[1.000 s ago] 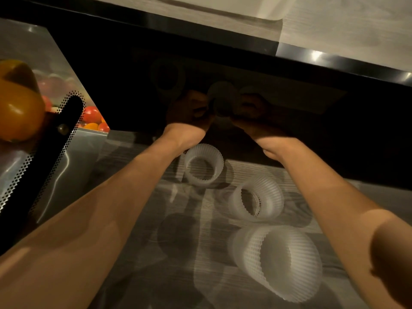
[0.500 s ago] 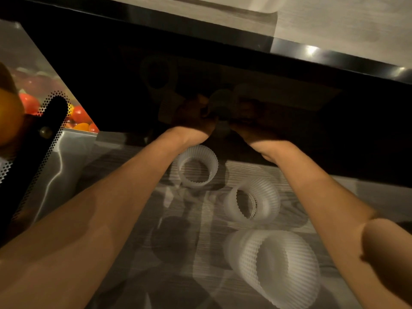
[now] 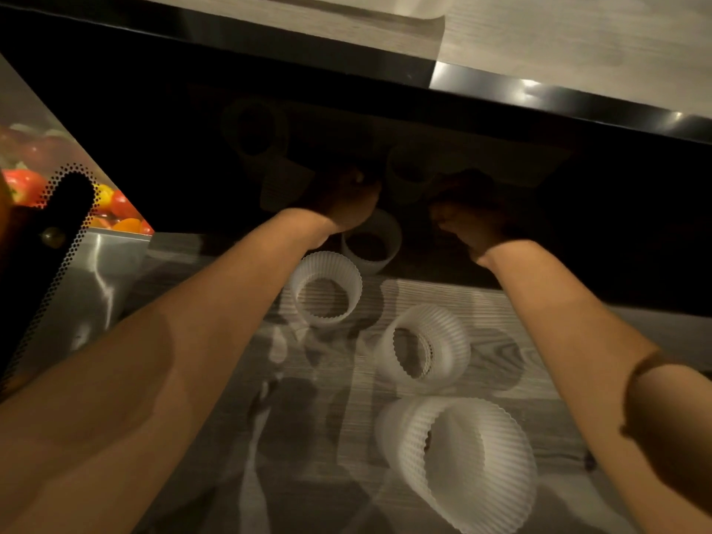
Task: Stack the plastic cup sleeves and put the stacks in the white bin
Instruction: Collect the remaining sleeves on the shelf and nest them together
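L hand (image 3: 346,202) & R hand (image 3: 468,213) in shadow, grip unclear; sleeve (image 3: 371,242) just below L.

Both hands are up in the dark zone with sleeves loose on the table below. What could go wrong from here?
1. Left hand and right hand work in deep shadow, so sleeves may get misaligned while nesting.
2. The left forearm passes right beside the upright white ribbed plastic sleeve; pulling back may knock it.
3. The two ribbed sleeves lying on their sides could roll if bumped.
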Demonstrator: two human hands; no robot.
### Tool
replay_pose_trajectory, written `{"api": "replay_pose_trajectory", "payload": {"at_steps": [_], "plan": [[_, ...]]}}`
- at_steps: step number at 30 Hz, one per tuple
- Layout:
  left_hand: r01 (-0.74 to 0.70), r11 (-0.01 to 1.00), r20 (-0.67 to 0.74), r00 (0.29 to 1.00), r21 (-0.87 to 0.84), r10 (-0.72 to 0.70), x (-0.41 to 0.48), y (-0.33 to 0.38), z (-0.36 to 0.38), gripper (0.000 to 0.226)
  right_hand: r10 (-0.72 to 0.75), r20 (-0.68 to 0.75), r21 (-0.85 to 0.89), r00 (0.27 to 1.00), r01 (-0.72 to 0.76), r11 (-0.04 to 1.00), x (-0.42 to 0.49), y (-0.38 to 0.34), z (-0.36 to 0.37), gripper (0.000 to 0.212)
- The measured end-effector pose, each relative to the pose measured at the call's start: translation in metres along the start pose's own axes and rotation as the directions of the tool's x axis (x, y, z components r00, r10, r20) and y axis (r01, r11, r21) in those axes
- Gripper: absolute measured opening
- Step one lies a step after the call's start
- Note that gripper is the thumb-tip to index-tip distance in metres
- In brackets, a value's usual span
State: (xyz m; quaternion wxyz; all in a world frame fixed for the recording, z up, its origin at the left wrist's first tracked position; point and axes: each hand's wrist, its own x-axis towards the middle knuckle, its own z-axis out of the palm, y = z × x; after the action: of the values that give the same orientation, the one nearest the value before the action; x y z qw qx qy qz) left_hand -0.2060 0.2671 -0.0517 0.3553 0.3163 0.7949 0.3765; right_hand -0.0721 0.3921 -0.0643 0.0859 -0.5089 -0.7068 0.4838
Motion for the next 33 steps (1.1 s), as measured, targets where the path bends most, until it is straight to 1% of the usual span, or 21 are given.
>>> {"api": "replay_pose_trajectory", "payload": {"at_steps": [2,3,4,5,6,8,10,13,14,15,16,17,18,19,20,21,22,24,26,30,33], "plan": [[0.001,0.996,-0.005,1.0,-0.091,-0.002,0.008,0.006,0.008,0.031,0.0,-0.021,-0.099,1.0,-0.002,0.995,0.009,-0.001,0.006,0.04],[0.009,0.992,-0.006,1.0,-0.13,-0.01,0.009,0.009,0.01,0.029,0.03,-0.011,-0.101,0.999,-0.031,0.994,0.014,0.001,0.009,0.038],[0.017,0.987,-0.009,1.0,-0.159,-0.019,0.01,0.011,0.013,0.033,0.075,0.009,-0.076,0.997,-0.074,0.994,0.017,0.002,0.011,0.033],[0.028,0.984,-0.005,1.0,-0.175,-0.029,0.011,0.013,0.015,0.039,0.108,0.028,-0.019,0.994,-0.107,0.994,0.016,-0.001,0.012,0.034],[0.036,0.982,0.002,0.999,-0.184,-0.037,0.011,0.016,0.017,0.044,0.123,0.047,0.025,0.991,-0.124,0.992,0.014,-0.003,0.013,0.038],[0.037,0.978,0.013,0.999,-0.204,-0.035,0.011,0.02,0.02,0.047,0.091,0.056,0.103,0.994,-0.096,0.99,0.012,-0.008,0.013,0.053],[0.02,0.971,0.005,1.0,-0.238,-0.02,0.007,0.025,0.019,0.046,0.027,-0.019,0.203,0.999,-0.023,0.979,0.008,-0.012,0.012,0.062],[-0.062,0.975,-0.047,0.997,-0.214,0.054,0.006,0.031,0.014,0.038,0.007,-0.074,0.338,0.997,0.019,0.941,-0.003,-0.019,0.01,0.063],[-0.08,0.973,-0.087,0.994,-0.217,0.062,0.005,0.031,0.011,0.034,0.007,-0.075,0.386,0.997,0.023,0.922,-0.004,-0.02,0.008,0.062],[-0.077,0.964,-0.121,0.991,-0.256,0.047,0.003,0.031,0.008,0.031,0.005,-0.083,0.434,0.997,0.032,0.9,-0.01,-0.024,0.006,0.057],[-0.087,0.952,-0.157,0.987,-0.294,0.042,0.003,0.03,0.006,0.029,0.02,-0.09,0.495,0.996,0.027,0.869,-0.015,-0.027,0.004,0.048],[-0.103,0.949,-0.19,0.981,-0.298,0.047,0.001,0.028,0.004,0.029,0.037,-0.077,0.541,0.996,0.011,0.841,-0.022,-0.029,0.001,0.039],[-0.115,0.957,-0.213,0.975,-0.268,0.058,-0.002,0.025,0.002,0.029,0.06,-0.057,0.547,0.997,-0.019,0.837,-0.028,-0.03,0.001,0.029],[-0.126,0.961,-0.227,0.971,-0.244,0.07,-0.006,0.021,0.0,0.026,0.075,-0.019,0.524,0.997,-0.054,0.85,-0.037,-0.029,0.0,0.014],[-0.139,0.958,-0.229,0.97,-0.25,0.081,-0.011,0.016,-0.001,0.022,0.076,0.015,0.485,0.997,-0.073,0.872,-0.043,-0.027,0.001,0.004],[-0.141,0.952,-0.214,0.973,-0.272,0.083,-0.016,0.011,-0.003,0.02,0.064,0.04,0.429,0.997,-0.075,0.9,-0.05,-0.024,0.001,0.002],[-0.138,0.948,-0.202,0.976,-0.289,0.08,-0.02,0.004,-0.003,0.021,0.065,0.063,0.379,0.996,-0.084,0.922,-0.054,-0.018,0.002,0.005],[-0.134,0.95,-0.183,0.98,-0.281,0.084,-0.029,-0.007,-0.006,0.022,0.131,0.077,0.312,0.988,-0.148,0.938,-0.063,-0.009,0.003,0.015],[-0.132,0.953,-0.165,0.982,-0.273,0.089,-0.034,-0.017,-0.006,0.025,0.168,0.075,0.224,0.983,-0.181,0.958,-0.069,-0.002,0.004,0.017],[-0.043,0.972,-0.115,0.993,-0.232,0.017,-0.041,-0.023,-0.004,0.032,0.157,0.059,0.06,0.986,-0.16,0.985,-0.08,0.001,0.007,0.02],[-0.047,0.987,-0.133,0.991,-0.156,0.026,-0.042,-0.021,-0.009,0.027,0.129,0.047,0.006,0.99,-0.13,0.992,-0.084,-0.006,0.005,0.021]]}}
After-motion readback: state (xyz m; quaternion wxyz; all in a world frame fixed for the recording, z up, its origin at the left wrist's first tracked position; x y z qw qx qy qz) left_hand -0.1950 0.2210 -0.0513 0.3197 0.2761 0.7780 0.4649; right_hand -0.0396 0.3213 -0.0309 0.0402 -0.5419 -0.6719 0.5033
